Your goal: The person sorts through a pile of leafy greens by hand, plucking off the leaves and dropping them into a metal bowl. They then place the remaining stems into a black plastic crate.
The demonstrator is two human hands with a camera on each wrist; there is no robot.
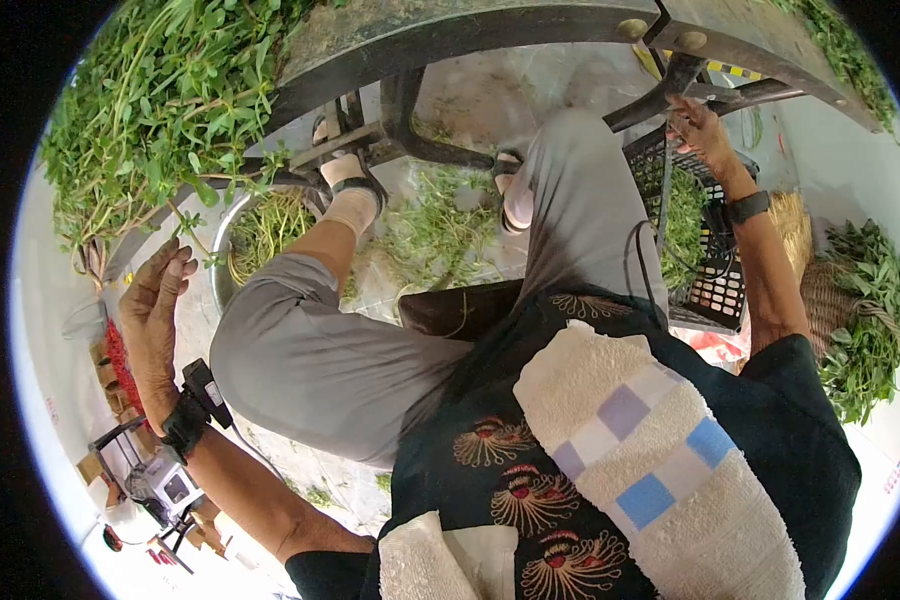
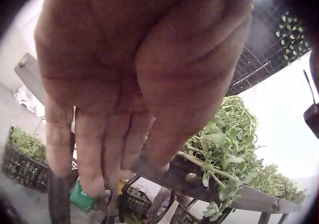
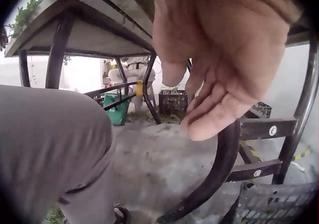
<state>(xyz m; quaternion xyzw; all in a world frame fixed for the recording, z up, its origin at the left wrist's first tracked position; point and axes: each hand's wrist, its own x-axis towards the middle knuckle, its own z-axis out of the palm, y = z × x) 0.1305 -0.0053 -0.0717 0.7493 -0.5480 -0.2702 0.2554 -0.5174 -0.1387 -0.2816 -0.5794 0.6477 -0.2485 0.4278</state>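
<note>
My left hand [image 1: 155, 310] is raised at the table's left side, just below a heap of leafy green stems [image 1: 170, 110]. In the left wrist view its fingers [image 2: 89, 149] are fairly straight, and one stem [image 2: 212, 171] reaches close to the thumb tip. The greens are small-leaved and hang over the table edge [image 1: 370, 65]. On the other side, my right hand [image 1: 705, 135] is held over a black plastic crate [image 1: 720, 290], beside the dark table frame. In the right wrist view its fingers [image 3: 209, 114] are loosely bent, with nothing seen in them.
Greens lie in the crate and in a metal basin [image 1: 222, 260] by the leg. Loose stems [image 1: 440, 220] litter the floor between the feet. A leafy bundle [image 1: 870, 320] stands at the right; a curved metal bar [image 3: 224, 164] runs below the right hand.
</note>
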